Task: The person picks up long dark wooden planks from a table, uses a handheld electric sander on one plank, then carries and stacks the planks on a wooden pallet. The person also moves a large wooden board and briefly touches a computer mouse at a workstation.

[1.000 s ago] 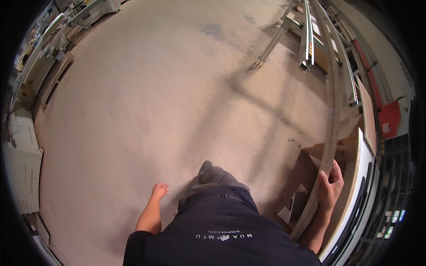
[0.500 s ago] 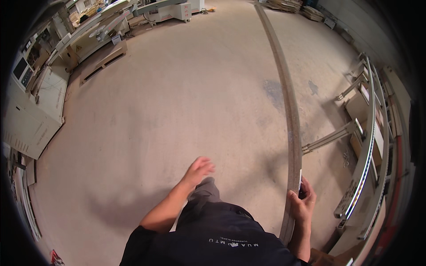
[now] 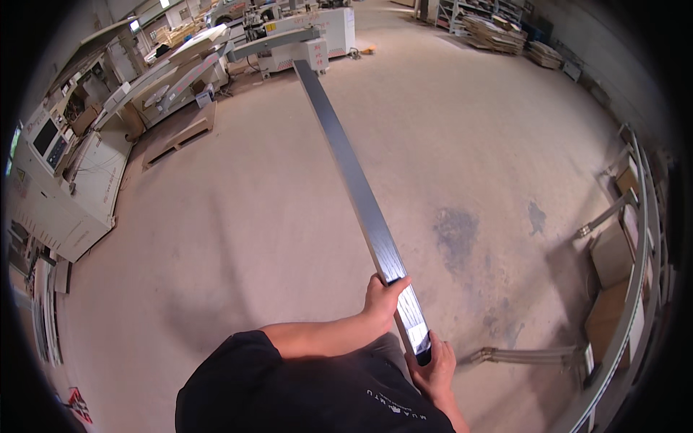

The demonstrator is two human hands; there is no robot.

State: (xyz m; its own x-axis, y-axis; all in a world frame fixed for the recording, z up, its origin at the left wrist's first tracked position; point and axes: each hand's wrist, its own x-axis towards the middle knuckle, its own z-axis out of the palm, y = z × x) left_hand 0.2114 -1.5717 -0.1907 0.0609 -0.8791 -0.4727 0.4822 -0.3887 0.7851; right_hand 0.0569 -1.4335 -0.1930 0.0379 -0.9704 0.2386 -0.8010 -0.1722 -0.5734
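A long, narrow board [image 3: 355, 177] with a dark grey, glossy face stretches from my body away toward the far left. My left hand [image 3: 382, 303] is closed round it a little short of its near end, the thumb lying across the top face. At that near end my right hand [image 3: 437, 364] grips the right edge, its fingers partly hidden beneath. Bright reflections streak the face around both hands. The board's far end appears in front of a white machine [image 3: 314, 56].
Along the left stands a pale machine cabinet [image 3: 72, 209] with a screen panel. A wooden pallet [image 3: 180, 141] lies beyond it on the floor. On the right runs a metal rack [image 3: 639, 289] with arms jutting inward. Stacked boards [image 3: 494, 35] sit at the far right.
The board has swung from my right side to the front and turned its dark face up. My left hand, free before, now holds it. The view has shifted too.
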